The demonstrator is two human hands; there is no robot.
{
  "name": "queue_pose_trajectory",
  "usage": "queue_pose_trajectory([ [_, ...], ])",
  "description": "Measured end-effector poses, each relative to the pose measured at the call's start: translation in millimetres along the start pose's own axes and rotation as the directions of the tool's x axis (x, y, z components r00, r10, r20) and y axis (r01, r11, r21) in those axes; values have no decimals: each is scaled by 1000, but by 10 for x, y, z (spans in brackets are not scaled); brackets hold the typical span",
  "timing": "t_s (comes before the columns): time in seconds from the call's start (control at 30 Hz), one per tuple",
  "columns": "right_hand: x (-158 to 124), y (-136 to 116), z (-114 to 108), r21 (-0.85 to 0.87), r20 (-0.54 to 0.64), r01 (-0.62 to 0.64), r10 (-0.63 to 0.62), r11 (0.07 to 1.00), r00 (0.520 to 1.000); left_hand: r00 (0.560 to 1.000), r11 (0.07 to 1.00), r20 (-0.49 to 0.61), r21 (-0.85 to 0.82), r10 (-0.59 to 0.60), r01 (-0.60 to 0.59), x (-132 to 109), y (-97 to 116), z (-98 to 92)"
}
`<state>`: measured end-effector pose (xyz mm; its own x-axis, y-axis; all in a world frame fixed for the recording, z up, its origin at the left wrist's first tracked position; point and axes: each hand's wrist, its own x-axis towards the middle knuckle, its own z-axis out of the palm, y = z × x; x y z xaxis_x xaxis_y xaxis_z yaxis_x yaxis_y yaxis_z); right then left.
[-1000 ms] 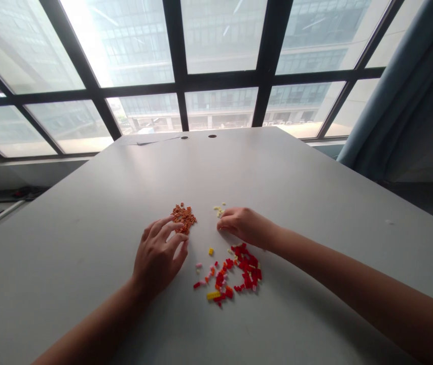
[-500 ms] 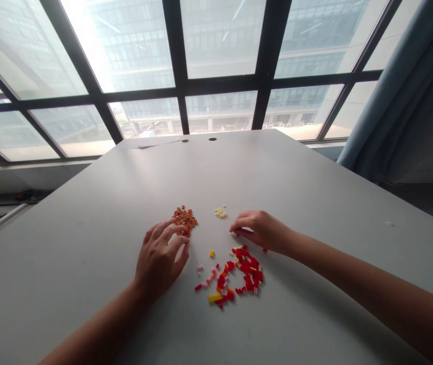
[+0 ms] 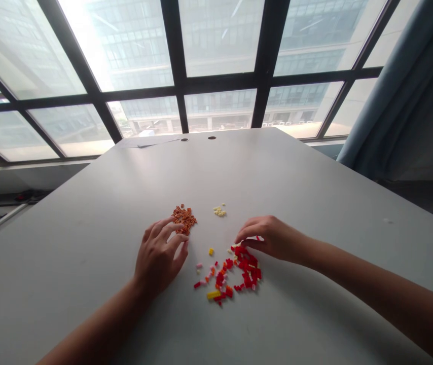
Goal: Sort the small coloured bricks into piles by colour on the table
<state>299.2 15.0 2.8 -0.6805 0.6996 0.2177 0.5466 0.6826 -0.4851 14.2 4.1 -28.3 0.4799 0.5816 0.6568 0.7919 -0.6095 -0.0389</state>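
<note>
My left hand (image 3: 159, 256) lies flat on the grey table (image 3: 87, 213) with fingers spread, its fingertips touching a small pile of orange bricks (image 3: 184, 217). My right hand (image 3: 267, 237) is curled, thumb and fingers pinched at the upper edge of a mixed heap of red, yellow and pink bricks (image 3: 235, 274). What the pinch holds is too small to see. A tiny cluster of pale yellow bricks (image 3: 219, 211) lies beyond, between the two hands. A single yellow brick (image 3: 211, 251) sits apart from the heap.
Two round cable holes (image 3: 197, 138) sit near the table's far edge, below a large window with dark frames (image 3: 265, 56). A blue-grey curtain (image 3: 402, 101) hangs at the right. The table's left edge drops toward the floor.
My right hand has drawn back from the pale yellow cluster toward me and down to the red heap. The left hand has stayed in place by the orange pile.
</note>
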Motion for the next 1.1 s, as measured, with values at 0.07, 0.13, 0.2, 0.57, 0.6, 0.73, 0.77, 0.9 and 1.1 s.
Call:
queue_pose_trajectory([
  [0.07,62,-29,40,0,51,-14,14,1000,999,1000,1000,2,2,4,-4,0,-2,2],
  [0.13,110,-56,53,9,83,-38,37,999,996,1000,1000,6,1,4,-4,1,-2,4],
  [0.2,141,-78,43,25,107,-53,50,998,993,1000,1000,6,-1,1,-1,2,0,4],
  [0.57,142,-78,-25,8,176,-58,55,998,983,1000,1000,-1,-4,-5,5,10,15,0],
  [0.6,146,-78,-23,0,172,-51,51,999,984,1000,1000,-1,-4,-4,4,11,13,1],
  [0.73,169,-62,7,-1,138,-26,26,1000,990,1000,1000,1,-9,-6,6,13,7,2],
  [0.77,173,-55,16,-2,132,-18,18,1000,991,1000,1000,2,-10,-7,7,13,7,2],
  [0.9,184,-31,47,-23,119,13,-10,1000,993,1000,1000,4,-10,-8,8,10,8,4],
  [1.1,290,52,134,-174,23,-27,32,984,999,1000,1000,14,-7,-7,7,7,8,4],
])
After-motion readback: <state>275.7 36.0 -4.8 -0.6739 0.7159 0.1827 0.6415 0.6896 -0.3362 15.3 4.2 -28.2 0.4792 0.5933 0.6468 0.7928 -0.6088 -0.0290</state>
